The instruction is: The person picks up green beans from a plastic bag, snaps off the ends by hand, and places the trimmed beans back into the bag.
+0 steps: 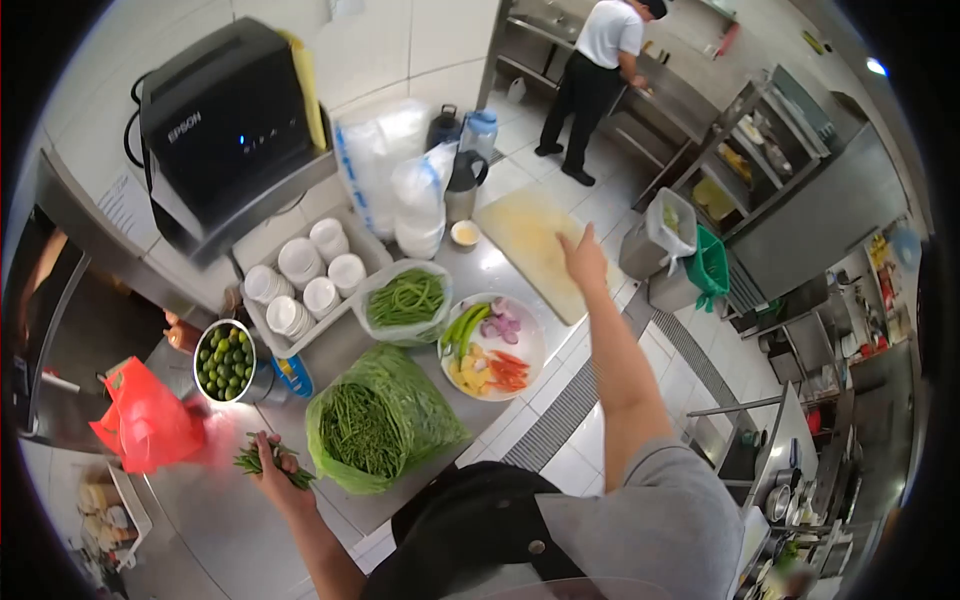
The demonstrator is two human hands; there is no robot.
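My left hand (275,468) is closed around a small bunch of green beans (258,462) at the near left of the steel counter. Beside it, to the right, stands a green plastic bag (415,420) full of thin green stalks. My right arm is stretched far forward. Over the right part of a pale cutting board (530,240), my right hand (585,262) has its thumb and a finger spread apart, the other fingers hidden. A white plate (530,335) near the board carries green chillies, purple onion, red strips and yellow pieces. Beyond the big bag sits a clear bag of green beans (405,300).
A pot of green limes (228,362) and a red plastic bag (150,418) stand at the left. Behind are a tray of white cups (300,264), a black printer (225,120) and plastic-wrapped containers (415,190). Another person (597,80) works at a far counter.
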